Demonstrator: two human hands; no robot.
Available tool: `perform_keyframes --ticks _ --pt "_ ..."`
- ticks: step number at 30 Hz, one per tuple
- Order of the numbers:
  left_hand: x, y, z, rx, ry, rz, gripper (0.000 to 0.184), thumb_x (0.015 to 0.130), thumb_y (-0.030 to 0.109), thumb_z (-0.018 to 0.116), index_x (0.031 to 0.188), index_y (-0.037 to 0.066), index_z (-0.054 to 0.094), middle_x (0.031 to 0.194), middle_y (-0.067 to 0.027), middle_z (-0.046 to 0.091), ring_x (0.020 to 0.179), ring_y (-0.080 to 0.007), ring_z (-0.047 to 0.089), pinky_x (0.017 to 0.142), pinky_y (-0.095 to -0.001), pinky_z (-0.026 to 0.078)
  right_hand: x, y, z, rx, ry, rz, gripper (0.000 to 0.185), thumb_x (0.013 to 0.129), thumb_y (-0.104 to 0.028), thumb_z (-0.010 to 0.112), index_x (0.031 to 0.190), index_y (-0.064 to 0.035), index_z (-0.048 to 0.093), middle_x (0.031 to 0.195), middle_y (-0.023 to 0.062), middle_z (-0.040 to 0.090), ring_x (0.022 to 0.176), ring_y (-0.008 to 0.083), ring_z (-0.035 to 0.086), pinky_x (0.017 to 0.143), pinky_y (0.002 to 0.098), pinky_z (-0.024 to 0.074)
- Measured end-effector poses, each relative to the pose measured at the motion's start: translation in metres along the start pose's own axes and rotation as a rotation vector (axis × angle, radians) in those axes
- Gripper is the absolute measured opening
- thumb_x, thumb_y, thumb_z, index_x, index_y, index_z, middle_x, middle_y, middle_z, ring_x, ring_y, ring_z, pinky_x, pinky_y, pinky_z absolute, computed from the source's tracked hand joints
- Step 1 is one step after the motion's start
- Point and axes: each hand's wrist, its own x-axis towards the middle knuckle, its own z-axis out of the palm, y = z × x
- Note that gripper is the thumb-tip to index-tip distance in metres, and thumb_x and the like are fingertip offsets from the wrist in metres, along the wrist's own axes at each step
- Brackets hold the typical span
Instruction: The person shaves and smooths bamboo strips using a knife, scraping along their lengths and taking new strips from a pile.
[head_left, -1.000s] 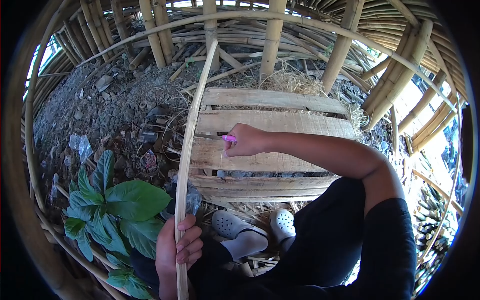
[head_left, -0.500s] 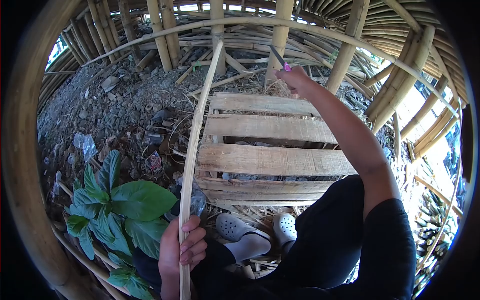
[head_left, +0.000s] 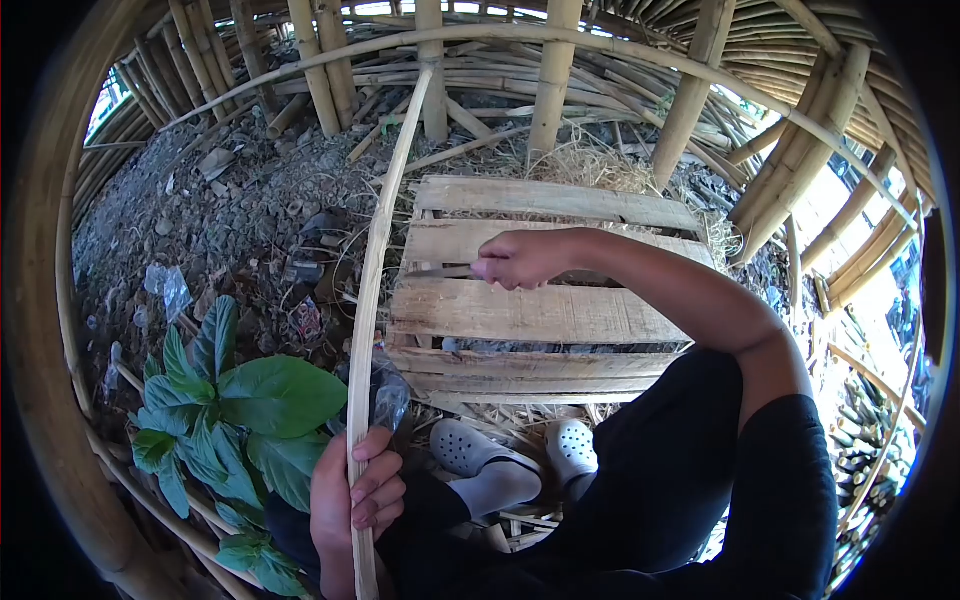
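A long, pale bamboo strip (head_left: 375, 255) rises almost upright from the bottom edge, leaning slightly right at its top. Near its lower end, my left hand (head_left: 360, 495) has its fingers wrapped round it. My right hand (head_left: 525, 260) is closed on the handle of a knife (head_left: 445, 272), whose narrow blade points left toward the strip. Most of the handle is hidden in the fist. Both the hand and the knife are over a slatted wooden crate (head_left: 530, 312); a gap shows between the blade tip and the strip.
A leafy green plant (head_left: 282, 396) stands at the lower left. Stony soil (head_left: 240, 210) with plastic scraps lies behind it. Bamboo posts (head_left: 553, 85) and a curved rail surround the space. Cut bamboo pieces (head_left: 865, 440) are piled at the right. Two grey clogs (head_left: 470, 448) are below the crate.
Half a second ago my right hand was raised beyond the crate's far edge with the blade pointing up. It has come back down and left over the slats. My left hand still holds the strip.
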Motion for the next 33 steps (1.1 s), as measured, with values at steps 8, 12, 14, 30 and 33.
perform_keyframes --ticks 8,12,14,30,33 --pt "0.001 0.001 0.0 0.001 -0.004 -0.015 0.032 0.101 0.031 0.025 0.083 0.012 0.044 0.054 -0.0035 0.042 0.036 -0.0124 0.039 0.031 -0.0226 0.031 -0.002 0.012 0.02 -0.822 0.189 -0.499 0.04 0.095 -0.037 0.052 0.08 -0.0046 0.069 0.073 0.0112 0.066 0.065 0.0279 0.063 0.062 0.039 0.0496" --pt "0.003 -0.002 0.009 0.107 0.085 -0.013 0.036 0.101 0.031 0.022 0.076 0.015 0.042 0.05 0.0014 0.036 0.032 -0.0088 0.031 0.029 -0.0206 0.025 -0.001 0.026 -0.001 -1.088 0.263 -0.133 0.039 0.095 -0.039 0.052 0.081 -0.0054 0.067 0.068 0.0137 0.064 0.068 0.0323 0.065 0.064 0.0438 0.0493" --pt "0.004 -0.002 0.009 0.128 0.099 -0.018 0.036 0.102 0.032 0.021 0.076 0.016 0.041 0.05 0.0018 0.035 0.032 -0.0083 0.03 0.029 -0.0203 0.025 -0.007 0.027 -0.011 -1.177 0.224 -0.075 0.038 0.094 -0.038 0.052 0.083 -0.0047 0.067 0.069 0.012 0.065 0.065 0.03 0.064 0.063 0.043 0.0498" --pt "0.012 -0.006 -0.002 0.064 0.094 -0.067 0.034 0.101 0.033 0.026 0.08 0.013 0.044 0.052 -0.0019 0.04 0.034 -0.0115 0.037 0.031 -0.0223 0.028 -0.03 0.018 -0.006 -0.761 -0.129 -0.147 0.026 0.081 -0.031 0.071 0.081 -0.0048 0.071 0.08 0.0114 0.069 0.074 0.0249 0.067 0.066 0.0373 0.0502" --pt "0.013 -0.007 -0.001 0.056 0.087 -0.072 0.034 0.101 0.032 0.026 0.081 0.013 0.045 0.052 -0.002 0.041 0.034 -0.0116 0.037 0.031 -0.0223 0.028 -0.019 0.044 -0.023 -0.93 0.078 -0.078 0.026 0.082 -0.031 0.07 0.077 -0.0053 0.071 0.073 0.0124 0.067 0.071 0.0242 0.066 0.064 0.0392 0.0502"
